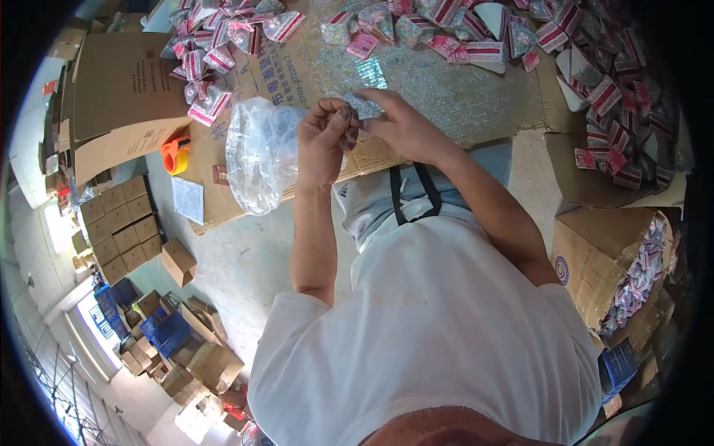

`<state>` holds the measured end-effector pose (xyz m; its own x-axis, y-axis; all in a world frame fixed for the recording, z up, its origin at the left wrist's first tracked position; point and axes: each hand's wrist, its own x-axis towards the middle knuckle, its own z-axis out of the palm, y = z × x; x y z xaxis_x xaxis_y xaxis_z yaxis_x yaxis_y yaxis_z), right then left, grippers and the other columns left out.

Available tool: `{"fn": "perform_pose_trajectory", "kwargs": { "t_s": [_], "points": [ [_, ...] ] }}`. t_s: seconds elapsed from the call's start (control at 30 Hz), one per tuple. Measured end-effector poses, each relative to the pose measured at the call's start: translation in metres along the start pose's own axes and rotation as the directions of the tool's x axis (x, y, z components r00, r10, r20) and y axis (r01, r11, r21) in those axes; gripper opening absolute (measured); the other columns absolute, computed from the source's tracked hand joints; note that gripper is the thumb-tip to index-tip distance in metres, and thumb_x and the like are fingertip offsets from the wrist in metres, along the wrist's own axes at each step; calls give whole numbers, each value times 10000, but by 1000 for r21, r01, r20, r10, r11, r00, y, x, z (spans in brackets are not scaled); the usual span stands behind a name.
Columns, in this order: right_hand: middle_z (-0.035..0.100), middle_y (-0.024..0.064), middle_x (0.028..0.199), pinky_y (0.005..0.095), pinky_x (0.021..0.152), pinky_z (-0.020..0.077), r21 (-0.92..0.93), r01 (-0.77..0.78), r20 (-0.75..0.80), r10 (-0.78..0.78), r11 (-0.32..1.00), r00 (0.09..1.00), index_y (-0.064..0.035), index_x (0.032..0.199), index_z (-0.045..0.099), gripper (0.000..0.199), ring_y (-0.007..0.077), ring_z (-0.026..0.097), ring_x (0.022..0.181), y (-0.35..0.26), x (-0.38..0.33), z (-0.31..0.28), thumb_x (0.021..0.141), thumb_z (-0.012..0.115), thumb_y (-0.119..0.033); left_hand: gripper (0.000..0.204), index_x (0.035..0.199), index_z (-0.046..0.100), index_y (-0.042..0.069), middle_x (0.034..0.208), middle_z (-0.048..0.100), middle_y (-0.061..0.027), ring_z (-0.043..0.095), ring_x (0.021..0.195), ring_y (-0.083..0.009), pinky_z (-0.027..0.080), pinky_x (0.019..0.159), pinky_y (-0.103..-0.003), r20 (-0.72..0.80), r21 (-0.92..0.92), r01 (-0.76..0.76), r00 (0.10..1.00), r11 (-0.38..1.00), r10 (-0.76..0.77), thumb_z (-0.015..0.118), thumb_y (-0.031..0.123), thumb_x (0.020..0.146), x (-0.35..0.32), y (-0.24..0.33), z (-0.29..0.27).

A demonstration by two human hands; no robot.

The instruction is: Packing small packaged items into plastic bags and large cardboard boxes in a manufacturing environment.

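Over the front part of the cardboard-covered table [476, 111], my two hands meet. My left hand [321, 145] is closed, its thumb and fingers pinched together; what they hold, if anything, is too small to name. My right hand [407, 128] comes in from the right with its fingers stretched toward the left hand, apart from each other. A crumpled clear plastic bag [253, 160] lies just left of my left wrist. Beyond the hands, several small pyramid-shaped packets with pink-and-white labels [375, 22] lie in a row. A shiny glittery patch [370, 73] shows on the cardboard.
More packets are heaped at the far left [212, 59] and right [617, 104]. A cardboard box [123, 89], an orange-and-yellow tape dispenser [175, 156] and a paper sheet [188, 201] sit on the left. At right stands an open carton [595, 253] full of packets.
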<state>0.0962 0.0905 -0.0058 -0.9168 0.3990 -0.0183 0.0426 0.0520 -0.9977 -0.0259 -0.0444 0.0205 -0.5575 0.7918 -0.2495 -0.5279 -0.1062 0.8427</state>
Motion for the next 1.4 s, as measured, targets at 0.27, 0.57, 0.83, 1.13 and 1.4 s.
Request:
{"fn": "perform_pose_trajectory", "kwargs": {
  "t_s": [0.27, 0.57, 0.83, 1.13, 1.4],
  "points": [
    [689, 102, 943, 324, 828, 493, -15, -146, 52, 146, 989, 988, 46, 1106, 667, 290, 154, 629, 915, -1, 10, 3, 955, 663, -201, 142, 1065, 612, 37, 827, 657, -46, 583, 640, -99, 449, 538, -215, -104, 78, 49, 994, 996, -41, 679, 90, 952, -6, 0, -23],
    [693, 176, 946, 377, 781, 505, -367, -47, -135, -4, 929, 991, -16, 1123, 672, 289, 296, 669, 851, 22, 29, 16, 927, 674, -229, 160, 1079, 607, 35, 819, 656, -61, 545, 598, -89, 414, 527, -209, -278, -29, -75, 958, 997, 64, 687, 89, 950, -21, -12, -40],
    [695, 122, 1023, 339, 788, 507, -148, -165, -248, 125, 975, 961, 35, 1156, 634, 317, 191, 658, 882, 53, 11, 6, 961, 661, -213, 105, 1072, 641, 11, 827, 678, -87, 480, 539, -70, 370, 498, -211, -292, -35, -149, 947, 988, 132, 607, 72, 994, -19, -12, -26],
    [608, 133, 1184, 289, 949, 467, -60, 184, 59, -181, 981, 982, 8, 1319, 567, 410, 138, 597, 1017, 13, 6, 20, 964, 654, -178, 102, 1050, 653, -16, 822, 684, -106, 525, 561, -84, 398, 510, -214, -31, -68, -45, 999, 997, 43, 615, 46, 979, -24, -1, 0],
    [640, 10, 1016, 261, 922, 449, 241, -273, 241, 215, 931, 946, 10, 1133, 651, 310, 95, 566, 992, -26, -16, -6, 1010, 619, -272, 152, 1068, 675, -61, 833, 737, -115, 626, 627, -100, 493, 570, -237, -196, 401, -66, 968, 914, 156, 607, -3, 945, -39, 17, 9]
  ]
}}
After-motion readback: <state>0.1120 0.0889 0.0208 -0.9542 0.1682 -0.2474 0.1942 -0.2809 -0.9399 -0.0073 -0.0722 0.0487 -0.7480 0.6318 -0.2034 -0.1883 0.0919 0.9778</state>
